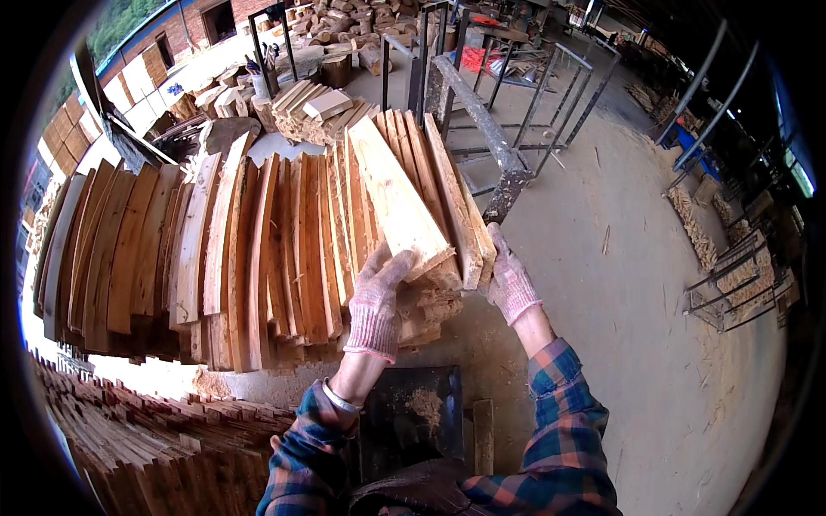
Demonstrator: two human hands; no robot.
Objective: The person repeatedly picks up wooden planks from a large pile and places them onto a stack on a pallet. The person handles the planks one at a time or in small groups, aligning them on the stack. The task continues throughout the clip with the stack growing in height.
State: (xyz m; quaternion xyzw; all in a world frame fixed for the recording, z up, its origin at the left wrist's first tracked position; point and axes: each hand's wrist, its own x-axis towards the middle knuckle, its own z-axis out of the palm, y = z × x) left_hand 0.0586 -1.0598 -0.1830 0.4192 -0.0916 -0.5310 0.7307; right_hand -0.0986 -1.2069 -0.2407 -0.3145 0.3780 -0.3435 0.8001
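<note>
Both hands wear pale knitted gloves with pinkish cuffs. My left hand (pixel 379 297) grips the near end of a wide, light wooden board (pixel 397 193), thumb along its edge. On the other side, my right hand (pixel 511 279) presses against the outermost board (pixel 460 202) of the same small bunch; its fingers are partly hidden behind the wood. Between the hands, several narrow boards stand on edge, their near ends close together. The bunch sits at the right end of a long row of similar boards (pixel 232 236), which lean side by side to the left.
A rusty metal frame (pixel 482 120) stands just beyond the boards. Close to my body is a dark seat-like surface (pixel 413 413) with sawdust on it. More stacked wood (pixel 163 430) lies lower left. Cut logs (pixel 344 34) are heaped at the back; concrete floor (pixel 637 284) spreads right.
</note>
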